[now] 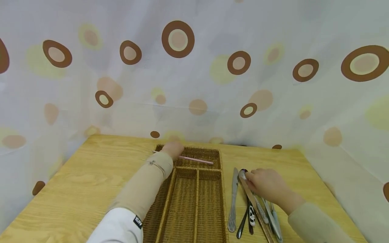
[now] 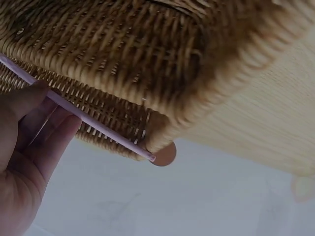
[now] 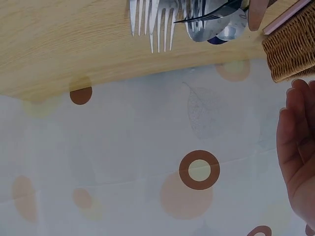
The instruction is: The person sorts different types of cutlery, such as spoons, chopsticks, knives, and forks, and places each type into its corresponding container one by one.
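My left hand (image 1: 173, 149) is over the back compartment of a brown wicker cutlery tray (image 1: 223, 199). Between thumb and fingers it pinches a thin pink straw (image 2: 101, 129), which lies slantwise across that compartment; one end reaches the tray's left rim. Right of the tray, my right hand (image 1: 267, 185) hovers over a bunch of cutlery. Its fingers (image 3: 294, 132) look loose, with nothing visible between them. Below it are a spoon (image 1: 242, 174), several forks (image 3: 165, 22) and other pieces, partly hidden by the hand. A table knife (image 1: 233, 199) lies nearest the tray.
The tray has several long front compartments and one crosswise at the back. It stands on a light wooden table (image 1: 100, 175). Behind the table hangs a white sheet (image 1: 182, 84) with brown and yellow circles. One spotted black-and-white handle (image 1: 252, 216) shows among the cutlery.
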`<state>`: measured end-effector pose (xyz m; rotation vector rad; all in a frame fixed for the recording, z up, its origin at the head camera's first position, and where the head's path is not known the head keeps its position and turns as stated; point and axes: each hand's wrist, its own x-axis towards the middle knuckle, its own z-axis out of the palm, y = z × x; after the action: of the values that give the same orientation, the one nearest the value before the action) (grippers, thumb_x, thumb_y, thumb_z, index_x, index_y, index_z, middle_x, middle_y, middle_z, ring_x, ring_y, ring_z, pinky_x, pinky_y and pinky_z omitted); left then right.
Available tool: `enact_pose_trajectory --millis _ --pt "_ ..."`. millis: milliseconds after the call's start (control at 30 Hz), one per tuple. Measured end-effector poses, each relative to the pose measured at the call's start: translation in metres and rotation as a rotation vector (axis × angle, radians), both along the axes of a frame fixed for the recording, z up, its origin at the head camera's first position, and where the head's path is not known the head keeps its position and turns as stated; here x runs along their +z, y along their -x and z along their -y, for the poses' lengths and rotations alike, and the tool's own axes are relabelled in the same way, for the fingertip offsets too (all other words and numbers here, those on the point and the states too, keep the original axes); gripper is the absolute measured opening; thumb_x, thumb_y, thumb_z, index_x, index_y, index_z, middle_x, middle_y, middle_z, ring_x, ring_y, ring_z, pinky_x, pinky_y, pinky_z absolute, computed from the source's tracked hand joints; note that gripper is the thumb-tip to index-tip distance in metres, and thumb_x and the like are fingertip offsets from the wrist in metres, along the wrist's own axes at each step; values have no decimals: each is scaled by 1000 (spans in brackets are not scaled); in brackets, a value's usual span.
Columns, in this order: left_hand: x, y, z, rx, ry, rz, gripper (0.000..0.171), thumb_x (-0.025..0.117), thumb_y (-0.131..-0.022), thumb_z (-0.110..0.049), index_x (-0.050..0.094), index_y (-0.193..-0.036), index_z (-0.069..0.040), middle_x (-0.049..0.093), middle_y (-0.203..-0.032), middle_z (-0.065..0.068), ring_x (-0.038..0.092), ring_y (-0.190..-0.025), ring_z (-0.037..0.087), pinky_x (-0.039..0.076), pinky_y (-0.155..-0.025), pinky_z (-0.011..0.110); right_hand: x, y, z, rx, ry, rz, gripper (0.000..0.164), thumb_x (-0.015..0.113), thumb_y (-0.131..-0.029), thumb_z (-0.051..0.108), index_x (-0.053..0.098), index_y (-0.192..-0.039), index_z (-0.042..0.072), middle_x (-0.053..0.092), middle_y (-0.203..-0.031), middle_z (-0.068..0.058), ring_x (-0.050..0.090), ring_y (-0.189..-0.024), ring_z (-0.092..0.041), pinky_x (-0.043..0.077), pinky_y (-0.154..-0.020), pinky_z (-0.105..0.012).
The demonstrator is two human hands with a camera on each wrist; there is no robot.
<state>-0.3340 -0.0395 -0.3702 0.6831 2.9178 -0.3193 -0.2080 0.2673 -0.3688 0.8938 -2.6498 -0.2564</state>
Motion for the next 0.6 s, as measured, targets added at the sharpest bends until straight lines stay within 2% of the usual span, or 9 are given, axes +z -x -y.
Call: enact_pose_trajectory --millis 167,300,500,600 --pt "-3 0 -14 -12 45 19 12 57 -91 -5 68 -95 -8 70 -97 6 66 -83 17 47 -63 27 -7 -1 -2 1 17 16 28 65 -85 17 46 -65 20 36 -53 10 26 -47 -1 21 -45 -18" --pt "-10 2 -18 -12 76 37 13 58 -91 -6 68 -98 -9 70 -100 6 66 -88 17 54 -74 29 -11 0 -2 18 35 36 32 64 -85 14 42 -63 20 33 -52 11 21 -47 -1 18 -47 -17" --pt "-23 5 -15 12 86 95 24 57 -91 -4 66 -111 -11 63 -122 7 63 -105 20 51 -89 34 -18 2 -3 43 11 56 20 65 -82 12 52 -69 19 39 -56 10 26 -48 -1 23 -47 -17" --pt "-22 5 -16 21 102 111 28 56 -91 -4 64 -116 -11 60 -128 7 61 -110 21 52 -88 33 -20 3 -3 44 6 55 18 65 -82 12 53 -70 19 39 -56 10 26 -48 -1 23 -47 -17"
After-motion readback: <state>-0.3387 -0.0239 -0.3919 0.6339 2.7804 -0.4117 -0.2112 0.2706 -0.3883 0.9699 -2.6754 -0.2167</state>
